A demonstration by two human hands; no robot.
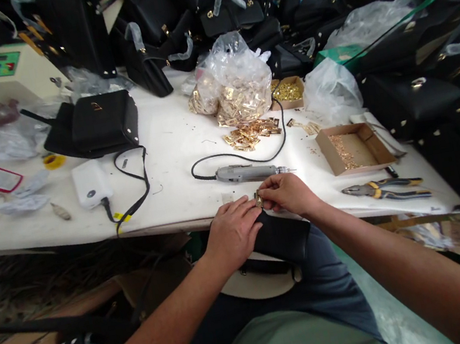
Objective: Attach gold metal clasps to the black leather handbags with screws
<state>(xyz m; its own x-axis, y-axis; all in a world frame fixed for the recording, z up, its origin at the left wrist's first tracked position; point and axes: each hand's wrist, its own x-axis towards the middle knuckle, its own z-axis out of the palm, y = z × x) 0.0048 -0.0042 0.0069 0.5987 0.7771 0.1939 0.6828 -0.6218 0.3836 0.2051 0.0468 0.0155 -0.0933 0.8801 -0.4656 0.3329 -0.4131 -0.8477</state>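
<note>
On my lap, against the table's front edge, lies a black handbag with its flap towards the table. My left hand rests flat on the flap, fingers stretched out and thumb apart. A small gold clasp plate sits at the flap's edge, pinched by the thumb and fingers of my right hand. The left fingertips reach up to this plate. Just beyond both hands a grey electric screwdriver lies on the table, its bit pointing right. Whether the plate is fastened to the flap cannot be made out.
Loose gold plates lie before a plastic bag of plates. To the right are a cardboard box of small screws and pliers. A white power adapter and another black bag stand left. Finished-looking bags crowd the back.
</note>
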